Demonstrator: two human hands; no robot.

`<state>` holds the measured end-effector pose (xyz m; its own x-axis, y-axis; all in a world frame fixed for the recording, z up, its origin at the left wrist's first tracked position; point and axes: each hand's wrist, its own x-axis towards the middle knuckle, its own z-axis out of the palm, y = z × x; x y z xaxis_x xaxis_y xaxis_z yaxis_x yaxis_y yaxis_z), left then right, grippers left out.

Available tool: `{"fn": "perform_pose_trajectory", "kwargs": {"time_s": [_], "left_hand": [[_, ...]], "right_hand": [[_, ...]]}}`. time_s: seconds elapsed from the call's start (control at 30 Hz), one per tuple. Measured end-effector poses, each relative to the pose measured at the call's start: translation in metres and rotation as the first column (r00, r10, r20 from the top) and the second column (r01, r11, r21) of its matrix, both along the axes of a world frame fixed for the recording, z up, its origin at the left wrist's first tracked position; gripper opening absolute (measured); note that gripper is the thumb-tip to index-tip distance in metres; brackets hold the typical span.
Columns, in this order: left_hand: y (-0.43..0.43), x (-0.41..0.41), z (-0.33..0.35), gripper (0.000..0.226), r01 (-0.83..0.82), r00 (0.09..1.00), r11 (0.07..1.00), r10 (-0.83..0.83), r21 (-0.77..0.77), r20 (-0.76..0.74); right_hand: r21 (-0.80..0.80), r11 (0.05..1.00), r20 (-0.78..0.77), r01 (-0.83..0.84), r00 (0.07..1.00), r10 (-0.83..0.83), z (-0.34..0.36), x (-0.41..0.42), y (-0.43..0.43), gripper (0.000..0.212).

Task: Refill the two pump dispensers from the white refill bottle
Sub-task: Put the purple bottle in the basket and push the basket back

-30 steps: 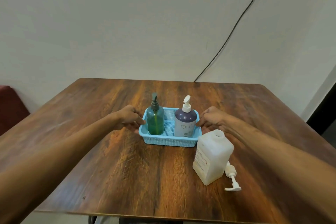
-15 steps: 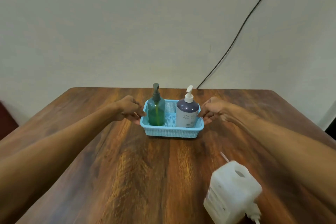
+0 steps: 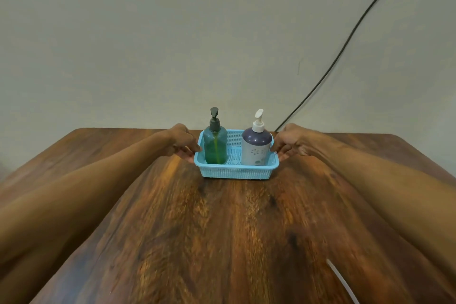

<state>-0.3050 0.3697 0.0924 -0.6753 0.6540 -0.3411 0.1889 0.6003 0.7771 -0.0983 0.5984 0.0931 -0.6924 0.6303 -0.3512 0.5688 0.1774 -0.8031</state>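
A light blue plastic basket (image 3: 235, 172) stands on the far half of the wooden table (image 3: 222, 242). Inside it, upright, are a green pump dispenser (image 3: 215, 148) with a dark pump on the left and a purple and white pump dispenser (image 3: 256, 148) with a white pump on the right. My left hand (image 3: 183, 143) grips the basket's left rim and my right hand (image 3: 290, 143) grips its right rim. The white refill bottle is out of view; only a thin white pump tube (image 3: 341, 280) shows at the bottom right.
A pale wall rises behind the table, with a black cable (image 3: 345, 44) running down it to the table's far edge. My forearms stretch along both sides of the tabletop.
The view has tilted up, so the white refill bottle has dropped out of the bottom right. Both hands stay on the basket's rims, now farther out on the table.
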Motion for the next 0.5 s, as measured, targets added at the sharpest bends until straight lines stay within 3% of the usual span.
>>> {"fn": "perform_pose_trajectory", "kwargs": {"time_s": [0.5], "left_hand": [[-0.001, 0.006, -0.009, 0.021, -0.026, 0.993, 1.000, 0.024, -0.014, -0.113]], "right_hand": [[0.029, 0.997, -0.039, 0.078, 0.996, -0.077, -0.009, -0.003, -0.003, 0.021]]}}
